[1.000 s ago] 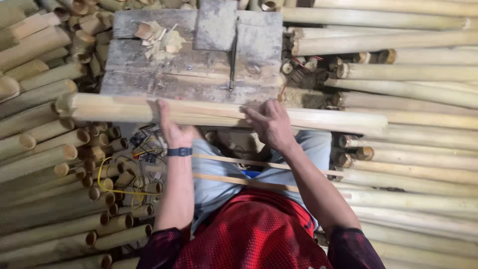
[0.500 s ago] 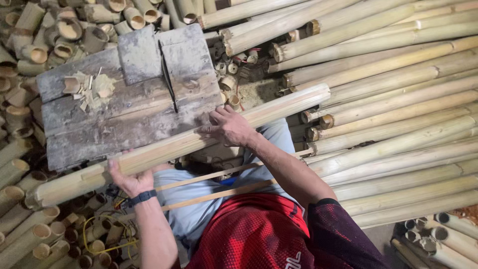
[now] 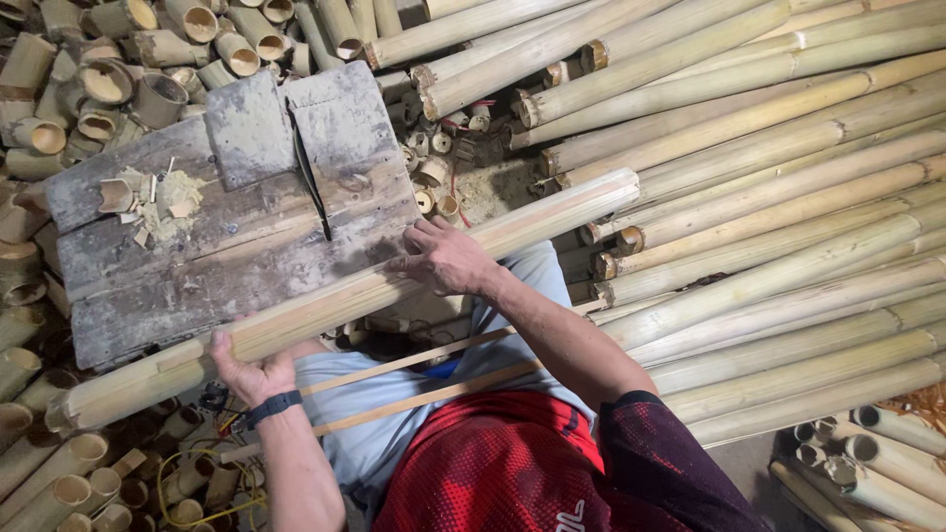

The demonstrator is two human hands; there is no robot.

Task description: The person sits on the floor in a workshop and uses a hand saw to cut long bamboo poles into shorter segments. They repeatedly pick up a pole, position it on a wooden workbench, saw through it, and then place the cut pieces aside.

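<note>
Bamboo pole (image 3: 345,296): long, pale, laid slantwise across the near edge of the wooden block (image 3: 236,246), low end toward the left, high end toward the right. Resting on the block, just short of the saw blade (image 3: 313,187) set upright in the block's slot.

Left hand (image 3: 248,369): wrapped under and around the pole at the block's near left corner, fingers closed on it; dark wristband on the wrist.

Right hand (image 3: 443,258): palm down on top of the pole at the block's near right corner, fingers spread wide, pressing rather than gripping.

Step in hand, by judgement: lining up the pole against the block, steadied at two places, blade not yet touching. Next move likely calls for firm hold at both hands, pole kept from rolling, fingers clear of the blade.

On the block, far left: bamboo chips and sawdust (image 3: 158,202).

Beyond the block, far left: heap of short cut bamboo pieces (image 3: 108,79), hollow ends showing.

Right of the block: stack of long bamboo poles (image 3: 769,197), lying side by side.

Near side of the block: two thin bamboo strips (image 3: 414,384) across the lap, above a red shirt (image 3: 493,463). Below the left hand: yellow cord (image 3: 212,502) among more short pieces.
</note>
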